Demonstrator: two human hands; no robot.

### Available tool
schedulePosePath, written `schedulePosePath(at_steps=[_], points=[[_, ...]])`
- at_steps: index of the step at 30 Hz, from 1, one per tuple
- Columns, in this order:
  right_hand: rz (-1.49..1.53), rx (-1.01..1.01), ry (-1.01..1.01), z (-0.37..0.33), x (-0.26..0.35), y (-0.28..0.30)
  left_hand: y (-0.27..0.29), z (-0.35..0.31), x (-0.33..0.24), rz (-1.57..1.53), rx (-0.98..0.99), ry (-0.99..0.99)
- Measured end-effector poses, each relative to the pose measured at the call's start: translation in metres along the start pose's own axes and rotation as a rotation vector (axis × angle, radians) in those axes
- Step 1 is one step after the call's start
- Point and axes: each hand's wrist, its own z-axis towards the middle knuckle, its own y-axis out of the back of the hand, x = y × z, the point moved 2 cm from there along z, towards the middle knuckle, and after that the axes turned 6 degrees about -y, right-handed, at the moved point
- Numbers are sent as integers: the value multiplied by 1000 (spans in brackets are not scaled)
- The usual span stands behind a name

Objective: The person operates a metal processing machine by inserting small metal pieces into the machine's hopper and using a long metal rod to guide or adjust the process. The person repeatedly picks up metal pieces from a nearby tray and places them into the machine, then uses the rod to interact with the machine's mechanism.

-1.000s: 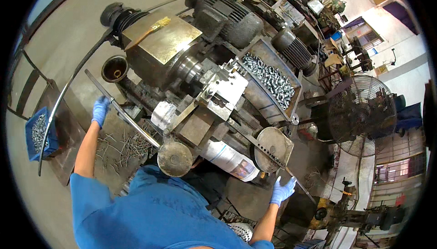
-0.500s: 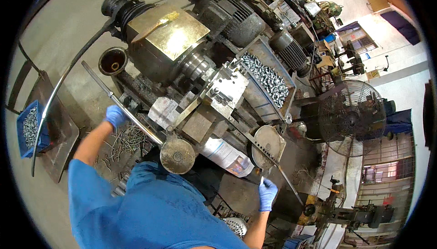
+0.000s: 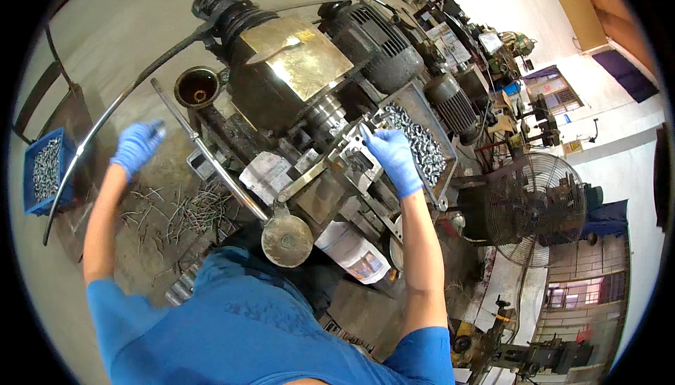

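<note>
At far left, a blue bin (image 3: 66,147) holds many small metal pieces. The left hand (image 3: 138,147) is raised nearby, fingers partly bent; blur hides whether they grip anything. A long metal lever (image 3: 218,168) slants down rightward, between the left hand and the metal fixture (image 3: 349,151). The right hand, (image 3: 392,160) much nearer the fixture, pinches a small pale piece (image 3: 365,130), its long axis pointing up-left at the fixture's far edge; contact is unclear. Just right, a grey tray (image 3: 416,97) contains shiny metal parts (image 3: 427,151).
</note>
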Motion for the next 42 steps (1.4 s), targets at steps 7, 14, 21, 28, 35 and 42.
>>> schedulePosePath(at_steps=[7, 14, 21, 28, 35, 42], points=[[610, -8, 133, 22, 17, -23, 94, -20, 81, 97, -375, 203], [943, -4, 184, 10, 25, -15, 56, -28, 73, 232, -316, 340], [739, -112, 198, 9, 14, -13, 78, -1, 100, 256, -202, 362], [-124, -58, 210, 4, 56, -34, 59, -25, 36, 132, -149, 491], [-300, -86, 207, 4, 67, -40, 56, -57, -23, -2, -112, 472], [-266, -7, 203, 6, 61, -36, 29, -2, 22, -124, -51, 123]])
